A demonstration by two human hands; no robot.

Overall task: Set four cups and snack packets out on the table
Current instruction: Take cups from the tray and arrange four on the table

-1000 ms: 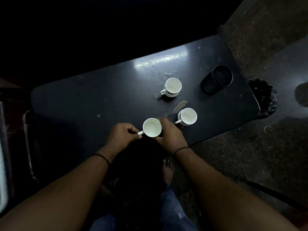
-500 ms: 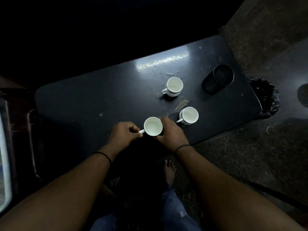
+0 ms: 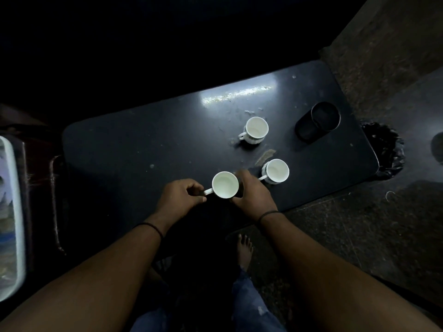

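Both hands stay on the near cup [image 3: 225, 185] at table [image 3: 134, 149] edge, barely shifted vs a sec ago: left hand [image 3: 178, 198] pinching its handle at 9 o'clock, right hand [image 3: 254, 194] cupped round its side at 3. So 3rd cup's being settled, not let go yet. Farther out, 2nd cup [image 3: 275, 171] at 2 o'clock, far cup [image 3: 256, 128] at 1; 4th cup & snack pkts not visible.

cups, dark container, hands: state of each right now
near cup: upright, looks empty, held by both hands
left hand: pinching its handle
right hand: wrapped on its side
middle cup: upright, looks empty, free
far cup: upright, looks empty, free
dark container: upright, open-topped, contents unclear
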